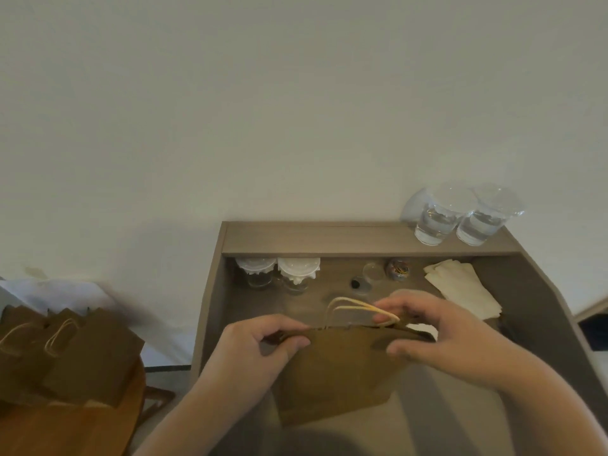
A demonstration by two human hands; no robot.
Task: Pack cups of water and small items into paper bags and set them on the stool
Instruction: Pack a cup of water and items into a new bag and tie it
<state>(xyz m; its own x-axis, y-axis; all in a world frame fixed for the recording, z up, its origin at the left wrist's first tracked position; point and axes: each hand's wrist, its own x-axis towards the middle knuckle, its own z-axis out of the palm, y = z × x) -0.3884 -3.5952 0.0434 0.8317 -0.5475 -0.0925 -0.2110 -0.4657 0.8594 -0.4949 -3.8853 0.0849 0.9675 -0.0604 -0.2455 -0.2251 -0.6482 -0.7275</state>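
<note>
A flat brown paper bag (335, 373) with pale string handles (355, 307) lies on the grey desk (460, 422) in front of me. My left hand (260, 350) pinches the bag's top edge at the left. At the right end of that edge, my right hand (441, 334) holds the rim, fingers curled near the handles. Two clear cups of water (460, 218) stand on the back ledge at the right. Below the ledge stand two lidded clear cups (279, 271). Several brown paper bags (65, 353) rest on the round wooden stool (65, 429) at the lower left.
Small round items (378, 274) lie on the desk behind the bag: a clear lid, a dark-centred disc and a colourful ball. A stack of pale napkins (460, 287) sits at the right. The wall rises right behind the desk.
</note>
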